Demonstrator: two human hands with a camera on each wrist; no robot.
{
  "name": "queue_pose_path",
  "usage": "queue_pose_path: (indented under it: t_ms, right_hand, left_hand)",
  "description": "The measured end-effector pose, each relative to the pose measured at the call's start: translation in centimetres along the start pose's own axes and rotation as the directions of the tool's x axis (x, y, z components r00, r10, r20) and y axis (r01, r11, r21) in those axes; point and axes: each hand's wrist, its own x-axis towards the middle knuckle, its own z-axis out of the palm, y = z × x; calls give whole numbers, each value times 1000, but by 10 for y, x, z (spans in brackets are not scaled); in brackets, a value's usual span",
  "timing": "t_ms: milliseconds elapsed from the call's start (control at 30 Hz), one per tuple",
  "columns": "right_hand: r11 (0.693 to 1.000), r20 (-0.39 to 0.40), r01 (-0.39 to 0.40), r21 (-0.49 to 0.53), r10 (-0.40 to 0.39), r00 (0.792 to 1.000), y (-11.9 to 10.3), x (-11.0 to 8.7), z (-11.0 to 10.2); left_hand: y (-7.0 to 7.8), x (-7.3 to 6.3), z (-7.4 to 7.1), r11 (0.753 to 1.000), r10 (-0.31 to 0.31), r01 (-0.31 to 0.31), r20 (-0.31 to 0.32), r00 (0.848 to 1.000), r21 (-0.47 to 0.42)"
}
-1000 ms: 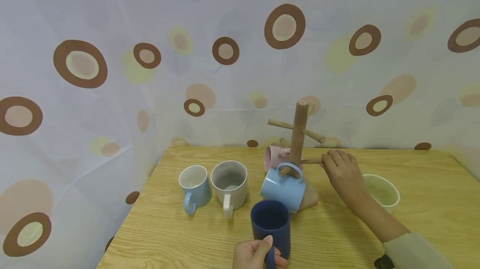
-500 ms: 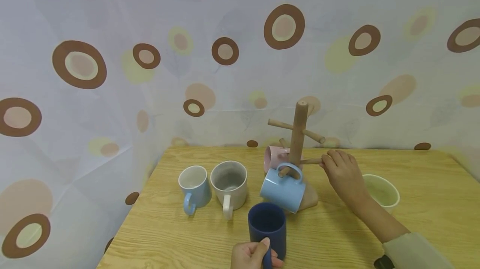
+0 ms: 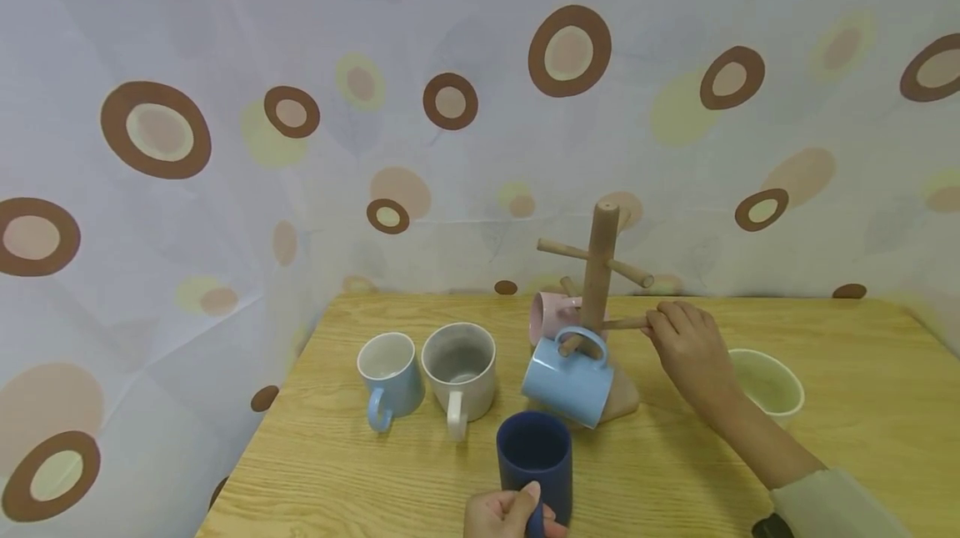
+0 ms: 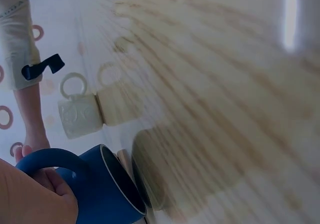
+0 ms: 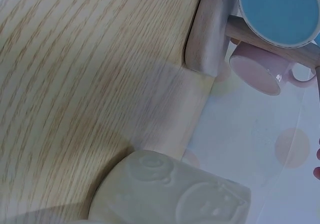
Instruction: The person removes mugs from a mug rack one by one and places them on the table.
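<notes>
My left hand (image 3: 498, 515) grips the handle of a dark blue mug (image 3: 534, 459), mouth up, at the front of the table. In the left wrist view the same mug (image 4: 100, 194) has its dark rim close to the tabletop. My right hand (image 3: 690, 350) pinches the end of a lower peg on a wooden mug tree (image 3: 597, 275). From the tree's front peg a light blue mug (image 3: 567, 385) hangs tilted by its handle. A pink mug (image 3: 550, 317) hangs behind it, partly hidden by the post. The upper pegs are bare.
Left of the tree stand a light blue mug (image 3: 393, 375) and a white mug (image 3: 459, 371), handles toward me. A pale green mug (image 3: 765, 379) sits behind my right forearm; its raised pattern (image 5: 200, 196) shows in the right wrist view. A patterned cloth (image 3: 480, 146) hangs behind the table.
My left hand has drawn the dark blue mug slightly toward me and to the left. The right hand stays on the peg.
</notes>
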Motion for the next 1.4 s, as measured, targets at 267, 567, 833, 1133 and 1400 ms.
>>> queue_pose_path:
  t_ms: [267, 567, 833, 1133, 1400]
  right_hand:
    - [1000, -11, 5, 0, -5, 1000, 0, 0, 2]
    - [1000, -17, -3, 1, 3, 1000, -1, 1, 0]
    - [1000, -6, -13, 14, 13, 1000, -3, 1, -1]
    - [1000, -3, -19, 11, 19, 1000, -3, 1, 0]
    - [1000, -1, -24, 17, 24, 1000, -2, -1, 1]
  left_hand:
    - [-8, 1, -1, 999, 10, -10, 5, 1000, -37]
    - [-17, 2, -11, 1000, -7, 4, 118, 993, 26]
    - [-24, 2, -16, 998, 2, -10, 146, 989, 54]
    - [-20, 3, -17, 994, -31, 16, 137, 990, 107]
    - [-18, 0, -16, 993, -19, 5, 119, 993, 120]
